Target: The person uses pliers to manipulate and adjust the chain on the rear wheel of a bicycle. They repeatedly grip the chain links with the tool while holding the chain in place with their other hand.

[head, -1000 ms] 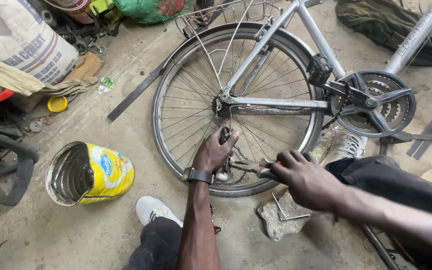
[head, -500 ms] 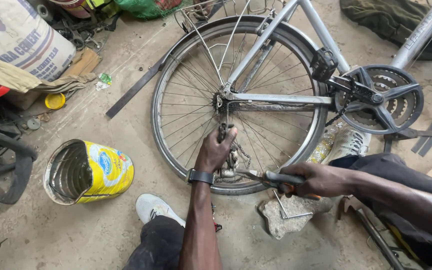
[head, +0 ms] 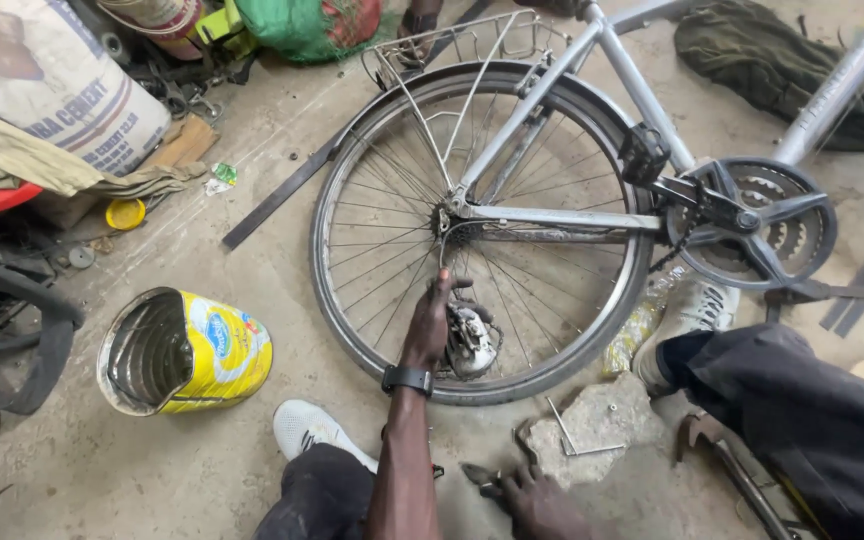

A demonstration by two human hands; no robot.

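Observation:
A silver bicycle lies on its side on the concrete floor, its rear wheel (head: 352, 330) in front of me. My left hand (head: 430, 325), with a black watch on the wrist, reaches through the spokes and grips the grey rear derailleur (head: 472, 342) just below the hub (head: 449, 222). My right hand (head: 540, 503) is down at the bottom edge of the view, off the wheel, closed on a pair of pliers (head: 479, 473) whose jaws point left. The chainrings and crank (head: 752, 225) lie to the right.
A dented yellow tin can (head: 187, 350) lies on its side at the left. A stone (head: 602, 420) with a bent metal key on it sits below the wheel. A flat metal bar (head: 282, 195), a cement sack (head: 42, 90), a plastic bottle (head: 640, 322) and my white shoe (head: 310, 425) surround the wheel.
My right hand has pulled the pliers away from the derailleur and dropped down toward the floor. My left hand has stayed on the derailleur. The view has shifted slightly.

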